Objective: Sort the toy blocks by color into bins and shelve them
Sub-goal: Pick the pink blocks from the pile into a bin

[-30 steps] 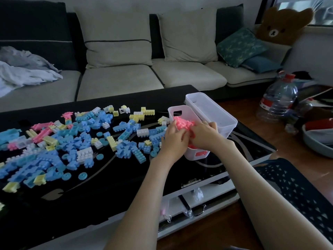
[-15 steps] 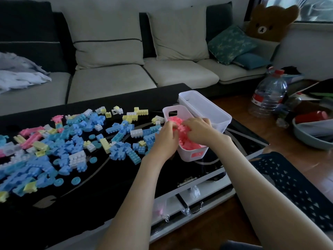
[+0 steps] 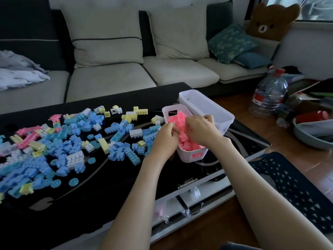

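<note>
Both hands meet over the small bin (image 3: 193, 156). The left hand (image 3: 165, 139) has its fingers curled, pinching pink blocks (image 3: 177, 117) at the bin's left rim. The right hand (image 3: 200, 129) curls its fingers round more of them on top of the pile. Loose blocks (image 3: 119, 150), mostly blue with yellow, white and a few pink, crowd the table (image 3: 108, 186) just left of the left hand. The big bin (image 3: 203, 103) stands just beside the small one, behind the right knuckles, which hide where the two meet. Both forearms reach in from the near edge, wrists bent down. The small bin is heaped with pink blocks. A sofa (image 3: 108, 78) lies beyond, and a bottle (image 3: 268, 92) and a basin (image 3: 310, 139) are on the floor to the right.
</note>
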Tool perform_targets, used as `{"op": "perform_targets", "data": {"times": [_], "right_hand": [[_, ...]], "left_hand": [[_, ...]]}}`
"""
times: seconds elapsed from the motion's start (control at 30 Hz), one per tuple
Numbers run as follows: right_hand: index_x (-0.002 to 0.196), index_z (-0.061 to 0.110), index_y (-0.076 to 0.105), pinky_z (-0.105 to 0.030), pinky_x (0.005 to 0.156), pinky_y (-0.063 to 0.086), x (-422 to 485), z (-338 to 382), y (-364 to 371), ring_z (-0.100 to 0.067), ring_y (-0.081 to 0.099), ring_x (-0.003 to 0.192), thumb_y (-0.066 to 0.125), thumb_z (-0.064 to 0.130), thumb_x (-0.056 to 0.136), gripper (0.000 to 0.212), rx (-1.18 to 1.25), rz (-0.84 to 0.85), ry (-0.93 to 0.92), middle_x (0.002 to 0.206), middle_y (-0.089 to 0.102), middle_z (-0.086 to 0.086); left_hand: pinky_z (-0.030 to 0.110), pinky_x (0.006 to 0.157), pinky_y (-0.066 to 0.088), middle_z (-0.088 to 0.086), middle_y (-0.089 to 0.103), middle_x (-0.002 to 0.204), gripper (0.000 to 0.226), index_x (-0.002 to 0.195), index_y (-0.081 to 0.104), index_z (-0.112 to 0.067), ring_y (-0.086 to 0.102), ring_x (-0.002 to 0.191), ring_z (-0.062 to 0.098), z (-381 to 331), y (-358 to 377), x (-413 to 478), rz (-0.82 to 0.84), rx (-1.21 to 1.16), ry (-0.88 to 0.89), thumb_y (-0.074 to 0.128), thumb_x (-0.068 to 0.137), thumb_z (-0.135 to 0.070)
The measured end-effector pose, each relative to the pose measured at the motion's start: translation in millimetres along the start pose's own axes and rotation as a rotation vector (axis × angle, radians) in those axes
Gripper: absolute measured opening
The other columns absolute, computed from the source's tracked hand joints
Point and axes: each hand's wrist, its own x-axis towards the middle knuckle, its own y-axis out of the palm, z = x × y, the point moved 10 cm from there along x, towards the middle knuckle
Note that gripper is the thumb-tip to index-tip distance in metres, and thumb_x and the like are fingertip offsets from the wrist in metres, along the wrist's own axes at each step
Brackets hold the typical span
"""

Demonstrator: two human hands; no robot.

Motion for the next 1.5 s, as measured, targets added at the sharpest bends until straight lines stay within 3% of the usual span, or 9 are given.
{"op": "perform_targets", "data": {"times": [0.13,0.2,0.3,0.37,0.57,0.77,1.0,1.23,1.5], "right_hand": [[0.097,0.016,0.059,-0.034,0.094,0.024,1.6,-9.5,-24.6,-0.019,0.05,0.1,0.044,0.016,0.093,0.015,0.061,-0.182,0.067,0.101,0.059,0.002],[0.104,0.018,0.059,-0.034,0.096,0.023,2.2,-9.7,-23.2,-0.019,0.049,0.105,0.044,0.013,0.093,0.02,0.043,-0.146,0.069,0.108,0.059,0.001],[0.118,0.026,0.056,-0.035,0.1,0.02,0.7,-1.7,-9.9,-0.017,0.045,0.113,0.041,0.009,0.091,0.035,0.035,-0.054,0.008,0.117,0.057,0.005],[0.126,0.031,0.052,-0.039,0.105,0.016,-0.4,1.9,1.5,-0.017,0.041,0.121,0.039,0.011,0.092,0.041,0.03,0.011,-0.022,0.124,0.055,0.007],[0.127,0.026,0.051,-0.042,0.108,0.012,5.1,10.9,1.0,-0.021,0.032,0.129,0.041,0.015,0.092,0.038,-0.037,0.048,0.011,0.131,0.05,0.002],[0.133,0.028,0.046,-0.036,0.102,0.015,9.0,86.6,-11.8,-0.017,0.029,0.131,0.049,0.023,0.09,0.044,0.132,-0.056,-0.142,0.138,0.045,0.007],[0.13,0.022,0.048,-0.039,0.103,0.022,34.0,200.5,13.1,-0.024,0.029,0.129,0.05,0.026,0.092,0.038,0.234,0.158,-0.296,0.135,0.045,0.0],[0.117,0.015,0.056,-0.038,0.093,0.041,59.6,302.3,38.2,-0.025,0.053,0.11,0.045,0.026,0.094,0.028,0.317,0.268,-0.443,0.115,0.058,-0.004],[0.135,0.017,0.043,-0.03,0.095,0.04,102.1,406.1,66.7,-0.022,0.049,0.117,0.049,0.019,0.095,0.041,0.331,0.371,-0.669,0.133,0.049,-0.006]], "left_hand": [[0.017,0.071,0.035,-0.001,0.05,0.106,0.029,0.088,0.061,-0.012,0.051,0.099,0.012,-7.1,-0.7,-1.5,-0.027,0.064,0.056,0.034,0.094,-0.001],[0.019,0.079,0.038,0.0,0.052,0.115,0.03,0.104,0.061,-0.013,0.051,0.105,0.01,-7.3,0.8,-0.5,-0.024,0.071,0.061,0.034,0.097,-0.004],[0.027,0.092,0.045,0.004,0.043,0.142,0.046,0.145,0.029,-0.019,0.049,0.121,0.014,-4.0,-6.7,-1.9,-0.099,-0.019,0.049,0.04,0.1,-0.017],[0.022,0.1,0.034,0.004,0.027,0.153,0.062,0.151,0.008,-0.022,0.037,0.135,0.018,-1.0,-19.2,-4.6,-0.174,-0.099,0.002,0.044,0.1,-0.023],[0.024,0.096,0.033,0.003,0.049,0.135,0.034,0.131,0.051,-0.012,0.042,0.124,0.015,-0.1,-36.5,3.0,-0.077,0.303,0.104,0.043,0.1,-0.023],[0.032,0.107,0.029,0.004,0.045,0.14,0.041,0.135,0.048,-0.013,0.034,0.132,0.021,43.6,-82.0,2.1,0.077,0.601,0.026,0.041,0.1,-0.034],[0.032,0.089,0.043,0.008,0.056,0.123,0.031,0.123,0.057,-0.01,0.053,0.112,0.023,81.6,-164.3,-28.3,0.007,0.586,-0.071,0.046,0.098,-0.025],[0.036,0.079,0.047,0.005,0.057,0.119,0.028,0.121,0.057,-0.018,0.057,0.104,0.024,115.1,-240.4,-50.3,-0.042,0.698,-0.111,0.044,0.098,-0.025],[0.032,0.082,0.042,0.004,0.052,0.118,0.024,0.116,0.058,-0.016,0.054,0.104,0.023,192.0,-376.3,-71.8,-0.276,0.776,-0.238,0.044,0.097,-0.019]]}}
